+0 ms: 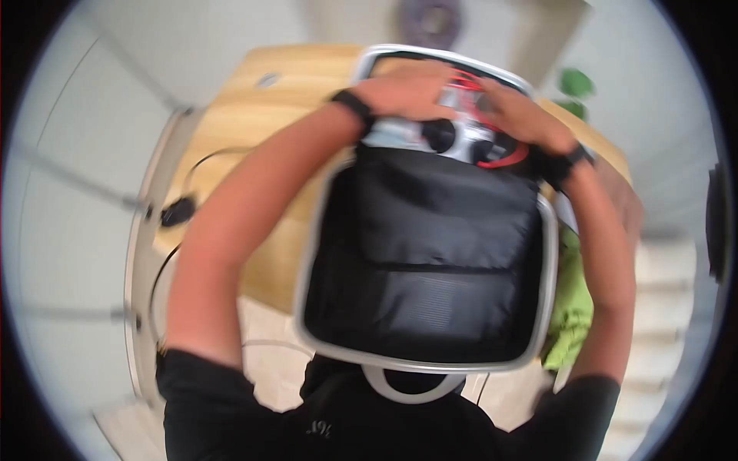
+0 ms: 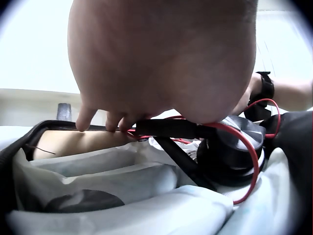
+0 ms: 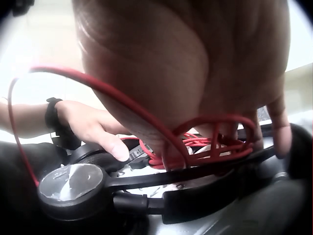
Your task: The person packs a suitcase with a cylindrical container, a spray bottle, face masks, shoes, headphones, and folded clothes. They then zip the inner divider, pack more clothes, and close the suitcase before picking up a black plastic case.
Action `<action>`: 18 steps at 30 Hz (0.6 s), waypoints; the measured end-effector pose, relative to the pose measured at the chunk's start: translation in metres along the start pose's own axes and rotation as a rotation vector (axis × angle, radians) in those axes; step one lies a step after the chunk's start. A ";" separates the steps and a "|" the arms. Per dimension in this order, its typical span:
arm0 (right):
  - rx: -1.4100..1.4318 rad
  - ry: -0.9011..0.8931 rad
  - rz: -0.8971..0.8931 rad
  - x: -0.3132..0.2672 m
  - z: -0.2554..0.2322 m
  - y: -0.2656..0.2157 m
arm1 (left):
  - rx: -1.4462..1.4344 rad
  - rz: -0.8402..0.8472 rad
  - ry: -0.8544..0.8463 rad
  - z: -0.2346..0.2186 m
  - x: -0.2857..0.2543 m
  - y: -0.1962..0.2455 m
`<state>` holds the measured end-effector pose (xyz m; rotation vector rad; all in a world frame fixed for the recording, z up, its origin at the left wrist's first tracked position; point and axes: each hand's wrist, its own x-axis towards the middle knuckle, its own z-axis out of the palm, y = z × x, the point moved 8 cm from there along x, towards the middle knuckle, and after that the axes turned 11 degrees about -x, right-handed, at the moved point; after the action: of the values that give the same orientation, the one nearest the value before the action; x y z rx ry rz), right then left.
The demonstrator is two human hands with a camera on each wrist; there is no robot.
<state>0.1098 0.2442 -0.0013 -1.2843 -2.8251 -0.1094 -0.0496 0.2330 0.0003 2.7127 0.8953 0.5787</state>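
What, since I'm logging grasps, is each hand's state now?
Left hand: open, fingers extended over the packed case.
Right hand: at the headphones and red cable; holding or not, cannot be told.

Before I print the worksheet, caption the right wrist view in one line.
A right hand over black headphones and a looped red cable, the left hand nearby.

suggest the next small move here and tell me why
Perhaps tuck the red cable down with the right hand: a loop of it arches above the headphones and could snag if the open case were shut. That hand is already close to it.
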 end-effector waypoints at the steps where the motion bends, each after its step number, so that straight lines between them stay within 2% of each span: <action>1: 0.012 0.039 -0.034 -0.001 0.000 -0.004 | -0.048 -0.001 -0.016 0.002 -0.001 0.002; 2: 0.096 0.048 -0.054 0.002 0.003 0.000 | -0.048 0.047 0.058 0.006 -0.001 0.000; 3: 0.142 0.022 0.023 0.004 0.004 0.001 | -0.122 -0.014 -0.065 0.003 -0.001 0.009; 4: 0.172 0.035 0.014 0.008 0.005 0.001 | -0.096 -0.120 -0.045 -0.004 -0.002 0.014; 5: 0.193 0.053 0.028 0.012 0.001 0.001 | -0.114 -0.139 -0.090 -0.001 0.004 0.012; 7: 0.382 -0.119 0.253 0.012 -0.001 0.000 | -0.055 -0.175 -0.147 0.000 0.010 0.019; 8: 0.377 -0.126 0.234 0.014 0.000 -0.003 | -0.076 -0.235 -0.175 0.005 0.006 0.015; 10: 0.121 -0.061 0.202 0.012 -0.003 -0.003 | -0.094 -0.290 -0.200 0.006 -0.004 0.014; 11: 0.112 -0.059 0.216 0.011 0.000 -0.001 | -0.045 -0.280 -0.178 0.006 -0.008 0.011; 12: 0.001 -0.040 0.123 0.012 -0.005 -0.017 | -0.001 -0.251 -0.159 0.004 -0.006 0.013; 13: -0.118 -0.030 0.054 0.006 -0.009 -0.026 | -0.030 -0.220 -0.229 -0.002 -0.014 0.020; 15: -0.178 0.121 -0.018 -0.002 -0.006 -0.021 | 0.005 -0.277 -0.392 0.007 -0.008 0.014; 16: -0.222 0.178 0.027 -0.006 -0.004 -0.021 | 0.001 -0.236 -0.196 0.009 -0.013 0.005; 17: -0.245 0.166 0.041 -0.008 -0.001 -0.019 | 0.050 -0.226 -0.220 0.012 -0.013 0.003; 18: -0.207 -0.007 0.130 -0.006 -0.004 -0.023 | 0.060 -0.217 -0.207 0.010 -0.015 0.003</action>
<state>0.0966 0.2248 0.0011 -1.5048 -2.7866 -0.4035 -0.0543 0.2202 -0.0124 2.6176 1.1454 0.2262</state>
